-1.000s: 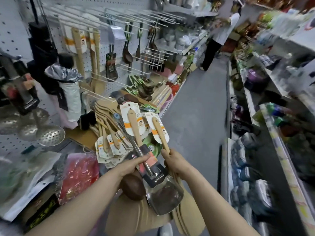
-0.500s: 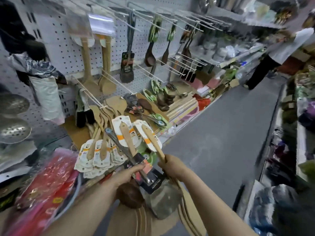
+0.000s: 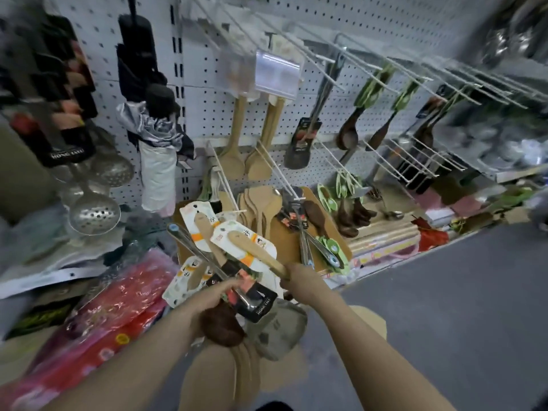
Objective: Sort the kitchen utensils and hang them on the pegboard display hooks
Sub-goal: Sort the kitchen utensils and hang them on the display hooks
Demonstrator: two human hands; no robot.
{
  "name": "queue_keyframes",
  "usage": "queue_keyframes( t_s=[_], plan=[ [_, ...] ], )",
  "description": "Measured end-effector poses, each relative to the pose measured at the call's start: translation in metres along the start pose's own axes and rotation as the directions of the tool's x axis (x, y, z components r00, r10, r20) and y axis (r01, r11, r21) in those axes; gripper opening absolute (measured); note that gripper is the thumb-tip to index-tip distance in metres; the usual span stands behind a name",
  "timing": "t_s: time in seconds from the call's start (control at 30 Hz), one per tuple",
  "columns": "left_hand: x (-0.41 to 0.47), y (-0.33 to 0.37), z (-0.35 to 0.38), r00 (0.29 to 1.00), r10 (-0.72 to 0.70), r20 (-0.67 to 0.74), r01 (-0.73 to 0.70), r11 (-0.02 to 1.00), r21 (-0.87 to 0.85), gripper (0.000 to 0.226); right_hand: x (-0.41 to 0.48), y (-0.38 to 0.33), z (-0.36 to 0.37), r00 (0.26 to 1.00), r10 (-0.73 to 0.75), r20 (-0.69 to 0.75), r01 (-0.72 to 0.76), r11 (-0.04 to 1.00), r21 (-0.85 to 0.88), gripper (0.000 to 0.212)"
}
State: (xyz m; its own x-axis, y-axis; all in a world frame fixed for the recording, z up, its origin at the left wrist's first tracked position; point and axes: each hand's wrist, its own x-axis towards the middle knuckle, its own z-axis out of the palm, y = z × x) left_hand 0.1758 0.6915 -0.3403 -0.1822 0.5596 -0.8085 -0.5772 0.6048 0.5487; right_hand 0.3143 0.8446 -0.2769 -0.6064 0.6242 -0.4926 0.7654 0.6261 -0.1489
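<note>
2 items are hanging upper left: black folded umbrella (image 3: 135, 51), silver-white folded umbrella (image 3: 157, 170) just below it. Red plastic packets (image 3: 118, 304) are lying lower left. Grey floor (image 3: 459, 292) is showing right.

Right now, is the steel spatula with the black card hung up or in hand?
In hand: the left hand grips the black-carded steel spatula, off the hooks.

Item: one person, standing at the display.
- Left hand (image 3: 219, 295), right hand (image 3: 299, 280): both are showing bare.
- Left forearm (image 3: 133, 360), right forearm (image 3: 370, 345): both are showing bare along all the length in view, down to the lower edge.
- Legs: the person is wearing what is looking like plain tan trousers (image 3: 207, 378), though blur is softening the cloth.
- Foot: a dark rounded shape (image 3: 274, 406) is peeking in at the bottom edge, possibly a shoe, but it is too cut off to tell.
</note>
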Motion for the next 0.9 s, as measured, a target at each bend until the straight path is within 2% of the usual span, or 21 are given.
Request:
queue_keyframes(
  t_s=[0.1, 0.17, 0.27, 0.33, 0.43, 0.57, 0.67, 0.83, 0.9],
  plan=[
    [-0.008, 0.01, -0.001, 0.996, 0.07, -0.051, -0.069, 0.997, 0.031, 0.071, 0.028, -0.007, -0.01, 0.997, -0.081, 0.016, 0.082, 0.995, -0.053, 0.033],
    [-0.003, 0.014, -0.001, 0.988, 0.085, -0.129, -0.089, 0.996, -0.024, 0.058, 0.05, -0.011, -0.016, 0.987, -0.156, 0.041, 0.16, 0.981, -0.108, 0.032],
    [0.001, 0.012, 0.0, 0.983, 0.057, -0.176, -0.085, 0.984, -0.157, 0.051, 0.078, -0.013, -0.023, 0.956, -0.283, 0.08, 0.294, 0.937, -0.188, 0.03],
    [0.006, 0.007, 0.004, 0.973, 0.015, -0.229, -0.076, 0.963, -0.259, 0.063, 0.099, -0.012, -0.026, 0.924, -0.369, 0.098, 0.382, 0.898, -0.217, 0.026],
    [0.011, -0.004, 0.02, 0.943, -0.006, -0.332, -0.137, 0.904, -0.406, 0.048, 0.125, -0.013, -0.031, 0.861, -0.485, 0.156, 0.508, 0.794, -0.334, 0.022],
    [0.006, -0.013, 0.055, 0.896, 0.0, -0.445, -0.278, 0.78, -0.56, 0.034, 0.151, -0.014, -0.032, 0.759, -0.613, 0.219, 0.637, 0.63, -0.443, 0.026],
    [0.001, -0.023, 0.079, 0.853, -0.072, -0.518, -0.36, 0.638, -0.681, 0.028, 0.171, -0.019, -0.03, 0.724, -0.64, 0.257, 0.674, 0.577, -0.461, 0.032],
    [-0.01, -0.048, 0.091, 0.772, -0.181, -0.61, -0.474, 0.476, -0.741, 0.031, 0.196, -0.033, -0.028, 0.63, -0.709, 0.315, 0.704, 0.35, -0.618, 0.032],
    [-0.016, -0.054, 0.091, 0.757, -0.191, -0.625, -0.511, 0.424, -0.748, 0.03, 0.204, -0.039, -0.023, 0.622, -0.708, 0.333, 0.685, 0.286, -0.67, 0.031]
  ],
)
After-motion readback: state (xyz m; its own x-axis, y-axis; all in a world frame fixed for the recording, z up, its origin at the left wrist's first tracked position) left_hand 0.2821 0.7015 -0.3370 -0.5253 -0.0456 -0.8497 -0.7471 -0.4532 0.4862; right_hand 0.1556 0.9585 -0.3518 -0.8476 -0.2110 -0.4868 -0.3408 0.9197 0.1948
